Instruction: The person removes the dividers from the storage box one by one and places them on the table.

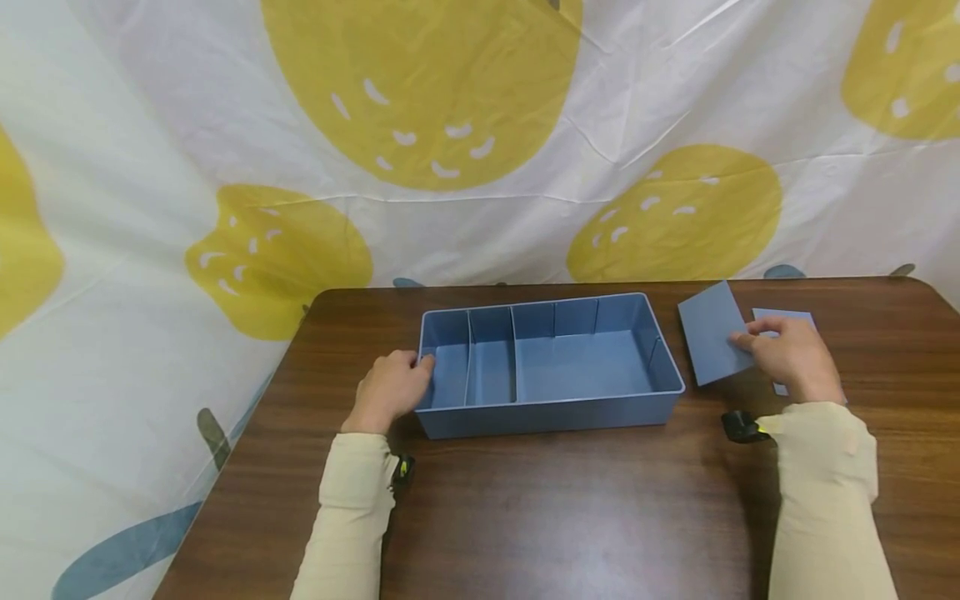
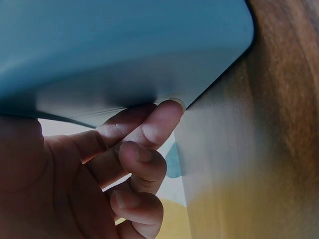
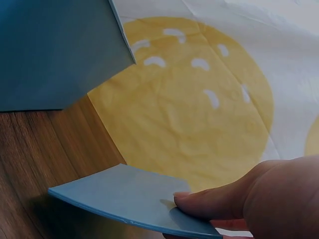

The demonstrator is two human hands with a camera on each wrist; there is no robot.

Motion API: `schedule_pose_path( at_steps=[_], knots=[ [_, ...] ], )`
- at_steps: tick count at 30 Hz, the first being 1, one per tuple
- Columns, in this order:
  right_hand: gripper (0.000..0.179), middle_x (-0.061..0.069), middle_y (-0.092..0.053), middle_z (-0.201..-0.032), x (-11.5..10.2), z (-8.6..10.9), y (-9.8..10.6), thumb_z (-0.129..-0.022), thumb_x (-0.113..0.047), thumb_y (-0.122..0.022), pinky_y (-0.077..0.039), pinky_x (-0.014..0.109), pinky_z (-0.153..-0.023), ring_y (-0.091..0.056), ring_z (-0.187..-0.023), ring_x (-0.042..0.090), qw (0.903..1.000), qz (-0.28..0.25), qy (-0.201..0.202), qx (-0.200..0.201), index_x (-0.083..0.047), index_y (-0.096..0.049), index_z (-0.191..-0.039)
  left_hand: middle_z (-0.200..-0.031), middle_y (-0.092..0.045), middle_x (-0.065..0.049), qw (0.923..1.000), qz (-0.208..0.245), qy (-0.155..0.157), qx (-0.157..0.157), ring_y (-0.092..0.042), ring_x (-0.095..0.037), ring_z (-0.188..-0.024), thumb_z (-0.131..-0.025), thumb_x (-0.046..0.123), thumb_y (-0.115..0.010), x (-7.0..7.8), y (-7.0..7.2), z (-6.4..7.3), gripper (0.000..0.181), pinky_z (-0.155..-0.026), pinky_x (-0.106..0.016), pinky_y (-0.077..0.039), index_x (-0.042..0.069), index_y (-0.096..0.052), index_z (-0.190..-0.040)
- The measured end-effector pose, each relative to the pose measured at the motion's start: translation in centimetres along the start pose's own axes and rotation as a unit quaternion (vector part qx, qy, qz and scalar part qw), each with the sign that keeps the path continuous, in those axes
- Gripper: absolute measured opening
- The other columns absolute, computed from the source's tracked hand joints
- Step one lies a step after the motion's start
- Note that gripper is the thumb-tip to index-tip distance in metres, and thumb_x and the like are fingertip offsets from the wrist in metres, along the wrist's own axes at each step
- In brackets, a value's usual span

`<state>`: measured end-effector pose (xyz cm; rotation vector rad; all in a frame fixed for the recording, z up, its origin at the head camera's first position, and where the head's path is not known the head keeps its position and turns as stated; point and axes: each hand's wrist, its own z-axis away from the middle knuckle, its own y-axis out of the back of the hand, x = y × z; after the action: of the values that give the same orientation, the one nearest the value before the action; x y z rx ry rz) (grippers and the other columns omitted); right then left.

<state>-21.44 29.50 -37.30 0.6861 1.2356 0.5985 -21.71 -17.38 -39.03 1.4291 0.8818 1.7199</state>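
Note:
A blue rectangular box (image 1: 547, 415) stands on the table, with two upright dividers near its left end. My left hand (image 1: 392, 385) grips the box's left wall, thumb inside and fingers against the outside; in the left wrist view the fingers (image 2: 159, 124) touch that outer wall. Off the box's right side, my right hand (image 1: 797, 357) pinches a flat blue divider panel (image 1: 712, 329) by its right edge, held tilted above the table. The right wrist view shows the thumb on top of the panel (image 3: 114, 191). Another blue panel (image 1: 780, 315) lies under my right hand, partly hidden by it.
The dark wooden table (image 1: 540, 508) carries everything. Right behind its far edge hangs a white cloth (image 1: 480, 233) printed with yellow fruit shapes. Each wrist wears a small black device, such as the right one (image 1: 742, 427).

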Motion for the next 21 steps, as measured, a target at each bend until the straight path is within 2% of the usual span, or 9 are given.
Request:
schedule_pose_path(
  at_steps=[3, 6, 9, 15, 21],
  knots=[
    [0.055, 0.017, -0.053, -0.094, 0.3, 0.0, 0.1, -0.100, -0.040, -0.051, -0.038, 0.036, -0.061, -0.048, -0.072, 0.025, 1.0000, 0.002, 0.001, 0.003, 0.004, -0.052, -0.133, -0.085, -0.061, -0.012, 1.0000, 0.000, 0.001, 0.000, -0.058, -0.027, -0.080, -0.102, 0.040, -0.040, 0.0, 0.0, 0.0, 0.044, -0.066, -0.039, -0.042, 0.006, -0.067, -0.105],
    [0.053, 0.010, -0.050, -0.083, 0.6, -0.1, 0.1, -0.099, -0.039, -0.052, -0.038, 0.035, -0.058, -0.047, -0.066, 0.021, 1.0000, -0.005, -0.006, -0.002, 0.003, -0.052, -0.132, -0.087, -0.062, -0.012, 1.0000, -0.001, 0.000, -0.001, -0.058, -0.027, -0.081, -0.103, 0.040, -0.041, 0.0, 0.0, -0.1, 0.044, -0.067, -0.039, -0.042, 0.006, -0.068, -0.107],
    [0.054, 0.007, -0.048, -0.080, 0.8, -0.2, 0.1, -0.099, -0.039, -0.053, -0.037, 0.035, -0.057, -0.046, -0.064, 0.018, 0.9997, -0.015, -0.016, -0.011, 0.003, -0.050, -0.133, -0.093, -0.064, -0.013, 1.0000, -0.003, 0.001, 0.000, -0.058, -0.028, -0.084, -0.103, 0.040, -0.041, 0.0, 0.0, -0.1, 0.045, -0.069, -0.041, -0.043, 0.005, -0.067, -0.111],
    [0.053, 0.010, -0.051, -0.086, 1.2, -0.3, 0.1, -0.098, -0.036, -0.055, -0.038, 0.035, -0.058, -0.047, -0.066, 0.019, 0.9996, -0.011, -0.021, -0.017, 0.004, -0.051, -0.131, -0.097, -0.066, -0.014, 1.0000, -0.004, 0.001, 0.001, -0.059, -0.028, -0.085, -0.103, 0.040, -0.041, -0.1, 0.0, 0.0, 0.045, -0.071, -0.042, -0.044, 0.005, -0.067, -0.114],
    [0.052, 0.022, -0.055, -0.105, 1.8, -0.2, 0.2, -0.097, -0.035, -0.055, -0.039, 0.035, -0.062, -0.051, -0.077, 0.026, 0.9992, 0.000, -0.034, -0.020, 0.005, -0.052, -0.131, -0.097, -0.066, -0.014, 1.0000, -0.008, 0.000, 0.001, -0.059, -0.028, -0.085, -0.102, 0.040, -0.041, 0.0, 0.0, 0.0, 0.045, -0.071, -0.042, -0.044, 0.005, -0.067, -0.113]
  ],
)
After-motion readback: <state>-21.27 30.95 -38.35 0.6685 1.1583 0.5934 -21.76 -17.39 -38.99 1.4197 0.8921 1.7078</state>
